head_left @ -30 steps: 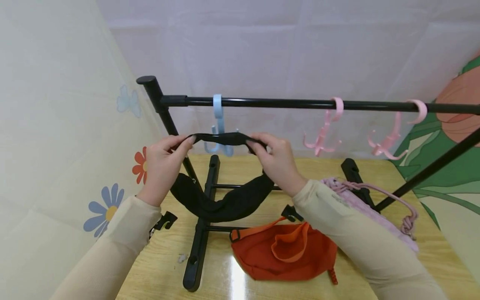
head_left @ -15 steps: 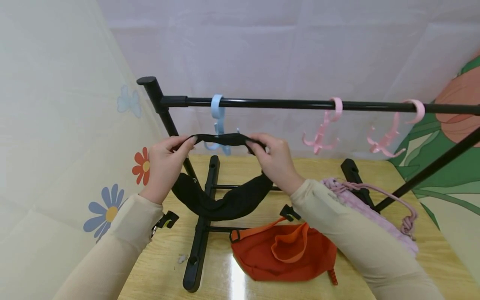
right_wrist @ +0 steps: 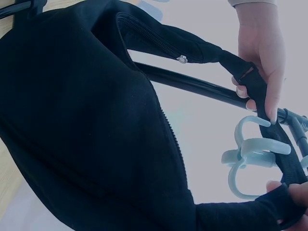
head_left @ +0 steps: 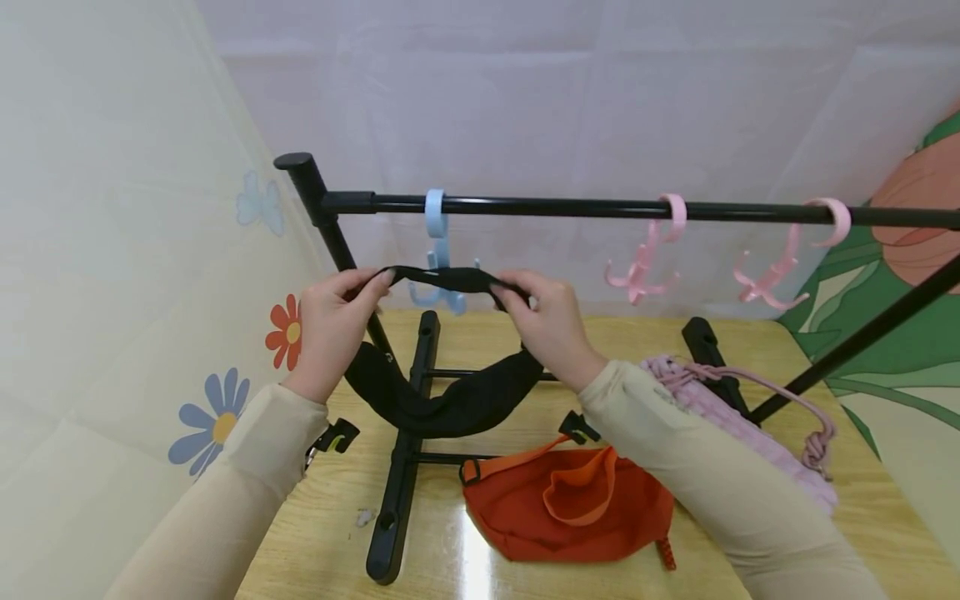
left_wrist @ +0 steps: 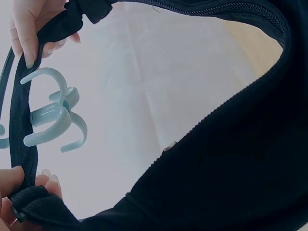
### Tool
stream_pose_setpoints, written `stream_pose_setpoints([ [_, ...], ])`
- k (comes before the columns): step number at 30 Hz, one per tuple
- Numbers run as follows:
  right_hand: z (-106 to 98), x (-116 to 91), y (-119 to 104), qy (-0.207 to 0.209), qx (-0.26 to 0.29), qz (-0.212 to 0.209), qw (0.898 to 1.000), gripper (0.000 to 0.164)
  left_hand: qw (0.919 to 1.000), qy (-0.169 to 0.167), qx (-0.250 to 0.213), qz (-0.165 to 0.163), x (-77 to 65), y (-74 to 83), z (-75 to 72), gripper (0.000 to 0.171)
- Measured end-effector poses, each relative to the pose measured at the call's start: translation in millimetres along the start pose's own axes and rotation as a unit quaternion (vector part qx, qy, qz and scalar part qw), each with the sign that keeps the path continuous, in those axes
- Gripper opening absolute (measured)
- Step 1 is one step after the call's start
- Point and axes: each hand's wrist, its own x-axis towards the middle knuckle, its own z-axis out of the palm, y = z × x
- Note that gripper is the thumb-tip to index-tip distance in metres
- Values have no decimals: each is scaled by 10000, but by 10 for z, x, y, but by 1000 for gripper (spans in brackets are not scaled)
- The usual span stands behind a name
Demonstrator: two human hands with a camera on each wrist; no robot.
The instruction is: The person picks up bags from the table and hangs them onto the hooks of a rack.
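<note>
A black waist bag hangs in a curve below its strap, held up before the rack. My left hand pinches the strap's left end between thumb and fingers. At the right end, my right hand pinches it the same way. The light blue hook hangs from the rod, its lower prongs overlapped by the strap in the head view. Both wrist views show the hook's prongs beside the strap's middle. A zipper with a small metal pull runs along the bag's edge.
The rack's black rod also carries two pink hooks further right. On the wooden table lie an orange-red waist bag and a pink bag with a rope handle. A floral backdrop stands at right.
Both hands keep hold of the strap and have barely moved; the hanging bag has risen slightly. The blue hook has swivelled a little on the rod, and the pink hooks have shifted slightly.
</note>
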Motion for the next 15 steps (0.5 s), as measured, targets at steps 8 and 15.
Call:
stream_pose_setpoints([
  [8,-2,-6,21,-35,-37,126,9999,12,9995,-200,-108,-224,-6,3,18,28],
  [15,3,-32,49,-78,-96,249,9996,12,9994,-241,-128,-193,-29,-38,43,26],
])
